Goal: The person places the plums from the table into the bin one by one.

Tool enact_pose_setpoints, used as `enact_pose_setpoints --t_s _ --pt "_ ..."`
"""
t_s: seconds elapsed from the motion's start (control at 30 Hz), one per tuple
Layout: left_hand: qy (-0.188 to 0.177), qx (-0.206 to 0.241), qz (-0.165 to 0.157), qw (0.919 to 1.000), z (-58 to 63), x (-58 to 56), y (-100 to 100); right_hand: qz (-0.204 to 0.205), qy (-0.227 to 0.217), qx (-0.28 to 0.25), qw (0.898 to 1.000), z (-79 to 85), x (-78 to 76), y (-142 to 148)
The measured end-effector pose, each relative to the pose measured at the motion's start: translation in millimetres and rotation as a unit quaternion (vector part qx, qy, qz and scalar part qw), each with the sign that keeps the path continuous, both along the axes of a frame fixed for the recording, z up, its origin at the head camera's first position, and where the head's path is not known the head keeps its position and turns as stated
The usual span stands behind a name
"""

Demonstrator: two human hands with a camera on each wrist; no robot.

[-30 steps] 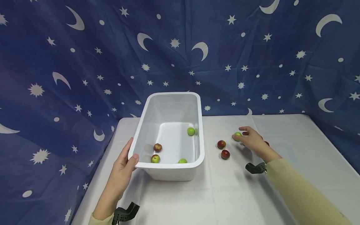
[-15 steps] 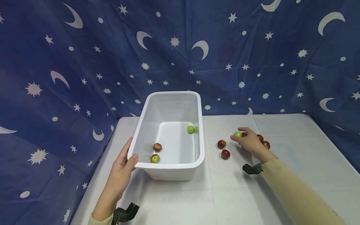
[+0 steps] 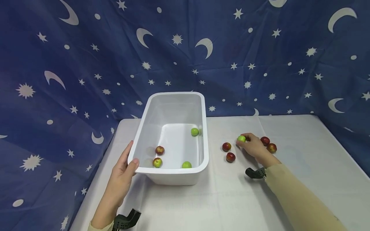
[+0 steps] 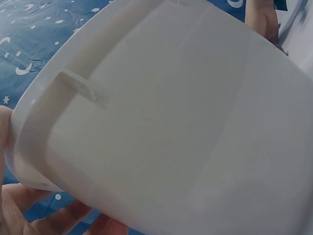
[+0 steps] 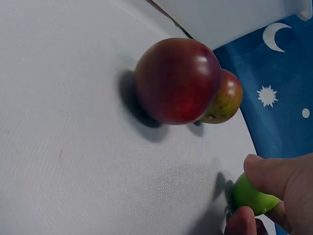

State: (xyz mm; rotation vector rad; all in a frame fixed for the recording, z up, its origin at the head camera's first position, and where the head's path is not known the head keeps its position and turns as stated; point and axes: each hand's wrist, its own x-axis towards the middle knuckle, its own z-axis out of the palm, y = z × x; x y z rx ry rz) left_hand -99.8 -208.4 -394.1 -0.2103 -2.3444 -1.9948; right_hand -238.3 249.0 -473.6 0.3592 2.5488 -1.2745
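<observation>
My left hand point(image 3: 119, 179) grips the near left corner of a white plastic tub point(image 3: 176, 171), thumb on the rim and fingers along the outside. In the left wrist view, the tub's outer wall point(image 4: 166, 122) fills most of the picture. Inside the tub lie two green plums point(image 3: 195, 132) and two red-and-green plums point(image 3: 157, 162). To the right of it, my right hand point(image 3: 254, 147) pinches another green plum point(image 3: 241, 138) between thumb and fingers, at or just over the cloth. The right wrist view shows this green plum point(image 5: 252, 196) partly covered by the fingers.
Two dark red plums point(image 3: 226, 147) lie between the tub and my right hand. Another pair of red plums point(image 3: 271, 148) sits just beyond that hand's right side. A white cloth point(image 3: 231, 199) covers the table, with a blue star-patterned curtain point(image 3: 173, 70) behind and to the left.
My right hand has shifted slightly left and its fingers have closed on the green plum. The two red plums behind it now show fully. The left hand keeps its hold on the tub.
</observation>
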Motion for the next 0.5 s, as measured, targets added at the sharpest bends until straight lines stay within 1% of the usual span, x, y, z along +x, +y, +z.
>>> enact_pose_setpoints --t_s 0.1,0.23,0.37,0.5 --pt "0.001 0.005 -0.004 1.0 1.0 0.9 0.5 -0.002 -0.005 0.0 1.0 -0.2 0.9 2.1" --pt "-0.001 0.007 -0.007 0.9999 1.2 0.9 1.4 -0.013 -0.007 -0.014 1.0 -1.8 2.9 6.5" --pt "-0.002 0.002 -0.003 1.0 1.1 1.1 1.0 -0.025 -0.008 -0.03 0.999 -3.6 4.0 8.4" --pt "0.0 -0.003 0.001 1.0 1.4 0.9 0.4 -0.031 -0.005 -0.035 0.999 -4.8 3.3 7.9"
